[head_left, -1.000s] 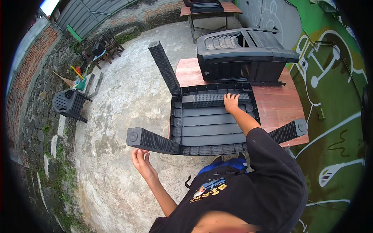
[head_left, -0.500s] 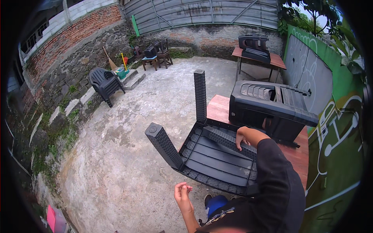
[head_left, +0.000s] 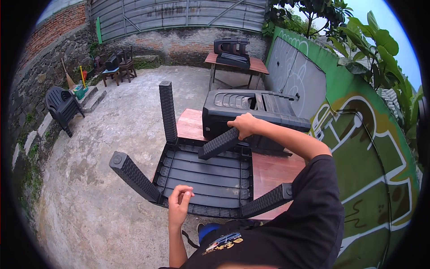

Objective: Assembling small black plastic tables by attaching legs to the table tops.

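Observation:
A black plastic tabletop (head_left: 204, 175) lies upside down, its ribbed underside facing up. Three legs with a woven pattern rise from its corners: a far left leg (head_left: 168, 112), a near left leg (head_left: 135, 176) and a near right leg (head_left: 268, 200). My right hand (head_left: 244, 126) is closed round the upper end of a loose table leg (head_left: 219, 143), which slants over the tabletop's far edge. My left hand (head_left: 180, 206) hovers above the near edge, fingers curled in; whatever they may hold is hidden.
A reddish wooden table (head_left: 271, 177) supports the tabletop. Beyond it, black plastic furniture (head_left: 251, 110) lies on its side. A second table (head_left: 212, 58) with black pieces stands farther back. Stacked black chairs (head_left: 62, 107) are at left, a painted wall (head_left: 358, 179) at right.
My right hand has lifted the leg's near end off the tabletop, leaving it tilted. My left hand has come up over the tabletop's near edge. The view has swung to the right.

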